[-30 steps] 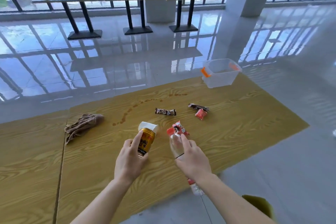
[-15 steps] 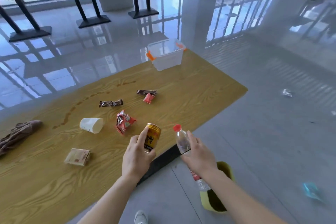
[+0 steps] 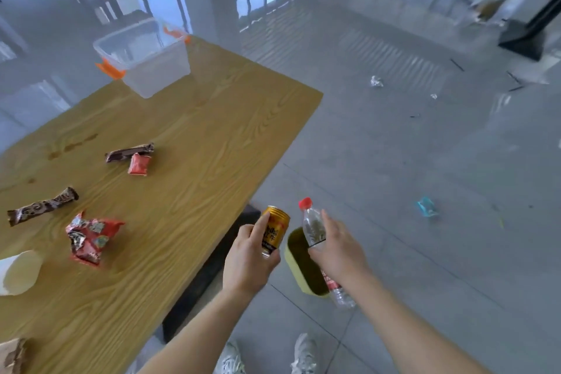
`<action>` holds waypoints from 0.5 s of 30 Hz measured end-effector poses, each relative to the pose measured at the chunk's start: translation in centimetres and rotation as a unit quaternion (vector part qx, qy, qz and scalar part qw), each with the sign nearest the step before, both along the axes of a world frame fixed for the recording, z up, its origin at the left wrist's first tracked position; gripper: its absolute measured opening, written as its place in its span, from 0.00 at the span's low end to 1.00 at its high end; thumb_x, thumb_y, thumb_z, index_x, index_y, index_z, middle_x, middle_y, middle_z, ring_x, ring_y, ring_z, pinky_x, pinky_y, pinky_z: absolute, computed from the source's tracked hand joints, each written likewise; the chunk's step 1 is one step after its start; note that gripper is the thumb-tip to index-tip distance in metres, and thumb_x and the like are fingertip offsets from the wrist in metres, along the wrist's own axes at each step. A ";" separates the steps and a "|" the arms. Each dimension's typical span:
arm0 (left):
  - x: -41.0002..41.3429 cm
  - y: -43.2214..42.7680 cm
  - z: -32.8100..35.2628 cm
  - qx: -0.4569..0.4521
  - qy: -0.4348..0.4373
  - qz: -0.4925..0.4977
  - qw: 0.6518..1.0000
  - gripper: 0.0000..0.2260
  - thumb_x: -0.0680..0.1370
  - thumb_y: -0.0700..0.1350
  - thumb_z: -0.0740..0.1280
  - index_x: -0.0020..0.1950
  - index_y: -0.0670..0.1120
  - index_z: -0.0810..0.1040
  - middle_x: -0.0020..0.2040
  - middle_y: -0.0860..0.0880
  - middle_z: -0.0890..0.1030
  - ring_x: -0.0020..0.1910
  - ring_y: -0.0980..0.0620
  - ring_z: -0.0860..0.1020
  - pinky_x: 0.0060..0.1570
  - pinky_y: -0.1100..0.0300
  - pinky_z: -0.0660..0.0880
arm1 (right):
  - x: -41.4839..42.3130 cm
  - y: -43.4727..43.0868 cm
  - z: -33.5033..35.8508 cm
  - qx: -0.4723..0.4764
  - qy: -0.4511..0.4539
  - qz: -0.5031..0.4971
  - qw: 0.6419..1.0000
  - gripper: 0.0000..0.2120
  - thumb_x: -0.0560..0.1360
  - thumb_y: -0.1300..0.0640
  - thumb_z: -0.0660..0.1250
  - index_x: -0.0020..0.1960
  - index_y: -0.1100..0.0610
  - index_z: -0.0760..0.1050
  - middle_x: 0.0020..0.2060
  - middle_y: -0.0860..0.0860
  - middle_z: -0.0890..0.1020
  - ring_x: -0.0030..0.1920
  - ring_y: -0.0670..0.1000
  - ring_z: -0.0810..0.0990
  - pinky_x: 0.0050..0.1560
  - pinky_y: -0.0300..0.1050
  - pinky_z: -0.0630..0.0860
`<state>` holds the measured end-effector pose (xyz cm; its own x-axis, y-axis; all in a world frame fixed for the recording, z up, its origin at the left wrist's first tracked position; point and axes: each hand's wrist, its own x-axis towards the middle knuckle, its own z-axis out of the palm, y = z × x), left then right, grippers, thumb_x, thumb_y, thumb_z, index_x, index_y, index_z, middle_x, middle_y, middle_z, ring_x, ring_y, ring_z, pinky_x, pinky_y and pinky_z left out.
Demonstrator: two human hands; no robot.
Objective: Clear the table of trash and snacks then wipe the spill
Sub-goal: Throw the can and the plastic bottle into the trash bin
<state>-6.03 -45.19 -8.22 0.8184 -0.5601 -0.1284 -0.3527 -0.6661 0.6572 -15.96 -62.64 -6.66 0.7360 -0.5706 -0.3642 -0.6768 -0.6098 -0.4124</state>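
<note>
Beyond the counter's [image 3: 188, 143] near edge, over the grey floor, the left hand [image 3: 247, 261] has its fingers [image 3: 261, 226] wrapped around a gold can [image 3: 274, 229], and the right hand [image 3: 340, 249] grips a clear bottle [image 3: 314, 229] with a red cap by its middle. Both are held above a yellow-green bin [image 3: 293, 266] on the floor (its opening faces up). On the counter lie a crumpled red wrapper [image 3: 89, 238], two brown bars [image 3: 42, 205], a small red packet [image 3: 139, 164], a white paper cup [image 3: 18, 272], a brown spill [image 3: 73, 147] and a clear plastic box [image 3: 145, 58] with orange clips.
</note>
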 end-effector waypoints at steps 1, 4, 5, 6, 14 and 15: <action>-0.3 -0.8 -1.1 0.006 0.005 -0.009 1.000 0.36 0.74 0.55 0.71 0.75 0.61 0.53 0.63 0.52 0.70 0.56 0.53 0.73 0.50 0.59 0.76 | -0.5 -0.6 -1.1 0.004 0.002 -0.014 1.000 0.43 0.75 0.47 0.70 0.80 0.49 0.47 0.73 0.53 0.66 0.67 0.56 0.73 0.61 0.53 0.76; -1.6 -3.0 -5.0 0.034 0.019 -0.018 0.999 0.35 0.74 0.56 0.71 0.74 0.62 0.53 0.62 0.52 0.71 0.56 0.53 0.73 0.47 0.62 0.77 | -1.9 -2.7 -5.2 0.017 0.015 -0.038 0.999 0.43 0.75 0.46 0.71 0.80 0.50 0.48 0.74 0.53 0.65 0.68 0.55 0.73 0.60 0.51 0.76; -2.0 -3.8 -6.5 0.043 0.030 -0.019 0.998 0.35 0.74 0.56 0.71 0.74 0.63 0.53 0.62 0.52 0.71 0.56 0.53 0.73 0.46 0.63 0.76 | -2.3 -3.4 -6.6 0.022 0.022 -0.043 0.999 0.43 0.75 0.46 0.71 0.80 0.50 0.48 0.75 0.53 0.65 0.69 0.56 0.72 0.60 0.51 0.75; -2.4 -4.5 -7.8 0.052 0.041 -0.020 0.998 0.35 0.74 0.56 0.71 0.74 0.63 0.53 0.62 0.52 0.71 0.55 0.53 0.73 0.45 0.65 0.75 | -2.8 -4.1 -8.0 0.029 0.032 -0.050 0.998 0.43 0.75 0.46 0.71 0.80 0.50 0.48 0.76 0.53 0.64 0.70 0.56 0.70 0.62 0.51 0.75; -3.1 -11.2 -20.6 0.112 0.095 -0.035 0.988 0.33 0.74 0.55 0.70 0.74 0.61 0.56 0.55 0.53 0.71 0.47 0.56 0.71 0.35 0.72 0.63 | -3.6 -9.6 -21.5 0.095 0.030 -0.089 0.991 0.39 0.74 0.49 0.71 0.78 0.46 0.54 0.66 0.53 0.71 0.59 0.55 0.75 0.47 0.42 0.73; -2.9 -12.2 -22.6 0.124 0.094 -0.039 0.987 0.33 0.74 0.55 0.69 0.74 0.61 0.56 0.55 0.53 0.71 0.47 0.55 0.72 0.35 0.71 0.63 | -3.5 -10.3 -23.7 0.104 0.026 -0.091 0.990 0.39 0.73 0.50 0.71 0.78 0.45 0.54 0.64 0.53 0.71 0.56 0.53 0.74 0.45 0.40 0.70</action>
